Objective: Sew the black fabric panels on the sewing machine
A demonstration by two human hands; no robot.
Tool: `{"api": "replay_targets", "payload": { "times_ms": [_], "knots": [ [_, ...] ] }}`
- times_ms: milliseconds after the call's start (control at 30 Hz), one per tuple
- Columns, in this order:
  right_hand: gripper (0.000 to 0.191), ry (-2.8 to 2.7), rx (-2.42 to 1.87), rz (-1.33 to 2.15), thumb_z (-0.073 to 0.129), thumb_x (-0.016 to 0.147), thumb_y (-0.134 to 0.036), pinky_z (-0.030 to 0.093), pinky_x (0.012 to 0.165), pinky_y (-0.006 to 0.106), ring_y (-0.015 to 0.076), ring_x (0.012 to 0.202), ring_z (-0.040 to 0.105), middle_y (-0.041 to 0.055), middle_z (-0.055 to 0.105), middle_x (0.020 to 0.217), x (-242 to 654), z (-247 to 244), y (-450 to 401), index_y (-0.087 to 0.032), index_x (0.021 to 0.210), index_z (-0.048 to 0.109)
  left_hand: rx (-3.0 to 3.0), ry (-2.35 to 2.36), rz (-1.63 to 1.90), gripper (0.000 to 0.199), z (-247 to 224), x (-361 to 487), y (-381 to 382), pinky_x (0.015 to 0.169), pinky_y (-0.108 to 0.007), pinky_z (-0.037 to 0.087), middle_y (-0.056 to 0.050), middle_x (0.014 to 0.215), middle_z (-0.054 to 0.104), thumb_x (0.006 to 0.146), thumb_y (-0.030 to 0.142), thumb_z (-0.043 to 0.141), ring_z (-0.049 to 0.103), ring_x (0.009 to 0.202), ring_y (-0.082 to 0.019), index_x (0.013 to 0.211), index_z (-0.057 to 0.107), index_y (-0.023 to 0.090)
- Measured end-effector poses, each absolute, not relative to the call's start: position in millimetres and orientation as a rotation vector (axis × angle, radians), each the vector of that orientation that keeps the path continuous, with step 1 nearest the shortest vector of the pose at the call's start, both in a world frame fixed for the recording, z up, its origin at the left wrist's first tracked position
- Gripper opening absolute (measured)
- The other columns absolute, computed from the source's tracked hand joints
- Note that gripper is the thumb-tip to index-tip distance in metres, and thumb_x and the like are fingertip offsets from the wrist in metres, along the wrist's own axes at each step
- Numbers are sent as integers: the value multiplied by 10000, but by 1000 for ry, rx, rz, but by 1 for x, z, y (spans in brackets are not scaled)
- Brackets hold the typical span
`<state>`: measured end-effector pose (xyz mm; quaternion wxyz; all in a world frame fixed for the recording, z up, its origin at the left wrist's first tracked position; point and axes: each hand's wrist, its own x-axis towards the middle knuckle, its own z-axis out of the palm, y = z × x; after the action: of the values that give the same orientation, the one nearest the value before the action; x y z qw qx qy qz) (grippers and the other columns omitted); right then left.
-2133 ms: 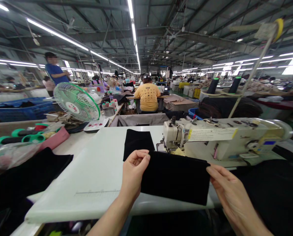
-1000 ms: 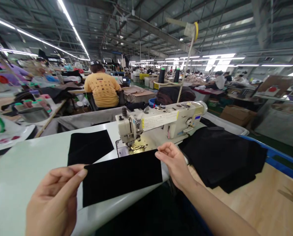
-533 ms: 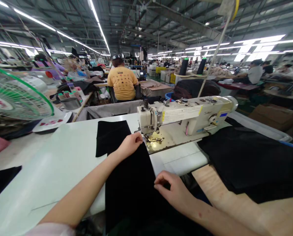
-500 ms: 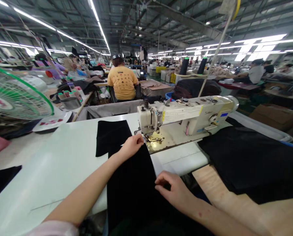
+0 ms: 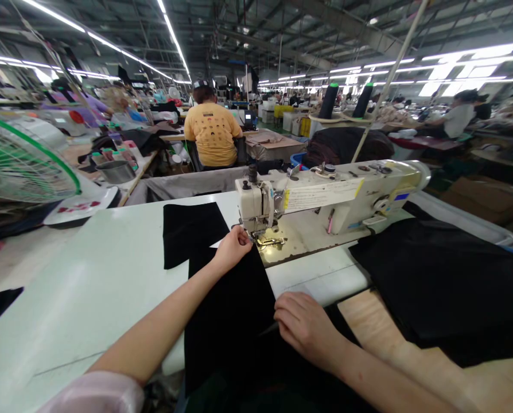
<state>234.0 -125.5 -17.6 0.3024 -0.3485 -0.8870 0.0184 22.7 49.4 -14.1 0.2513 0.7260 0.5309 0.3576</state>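
Closely, two bare hands tend a black fabric panel (image 5: 234, 310) at an industrial flatbed sewing machine (image 5: 317, 201). To do this well, the panel should probably be kept flat and its right edge straight, the left fingertips clear of the needle area, and the cloth hanging past the table edge supported so its weight does not drag. The left hand (image 5: 236, 245) has thumb and fingers together, seemingly pinching the panel's far end just beside the machine head. From that pinch, the panel runs toward 6 o'clock, over the near edge of the white worktable (image 5: 123, 246); the machine body lies at 2 o'clock, a second black panel (image 5: 191, 229) at 10. The right hand (image 5: 306, 327), between 4 and 5 o'clock, curls its fingers by the panel's right edge; whether they grip it, I cannot tell.
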Motion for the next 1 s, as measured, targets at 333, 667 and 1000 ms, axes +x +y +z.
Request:
{"api": "replay_targets", "payload": {
  "times_ms": [333, 667, 1000],
  "knots": [
    [170, -2341, -961, 183, 528, 858, -47, 542, 819, 386, 234, 931, 644, 95, 700, 995, 233, -18, -124, -175, 928, 615, 1945, 1421, 954, 214, -8, 25, 56, 638, -257, 497, 45, 668, 624, 712, 162, 621, 625, 633, -139, 851, 466, 212],
    [239, -2384, -841, 116, 514, 879, -52, 558, 913, 419, 246, 1034, 663, 120, 730, 1106, 242, -19, -123, -154, 1048, 649, 2203, 1702, 934, 167, 16, 32, 15, 939, -509, 461, -165, 1025, 645, 809, 74, 516, 593, 1069, -336, 943, 563, 160],
    [337, -2443, -870, 187, 500, 898, -80, 517, 1012, 433, 244, 1144, 633, 128, 705, 1225, 245, -17, -109, -147, 1187, 662, 2793, 916, 572, 352, 1, 14, -113, 936, -420, 574, -130, 1197, 679, 915, 118, 475, 640, 1089, -266, 1233, 610, 183]
  ]
}}
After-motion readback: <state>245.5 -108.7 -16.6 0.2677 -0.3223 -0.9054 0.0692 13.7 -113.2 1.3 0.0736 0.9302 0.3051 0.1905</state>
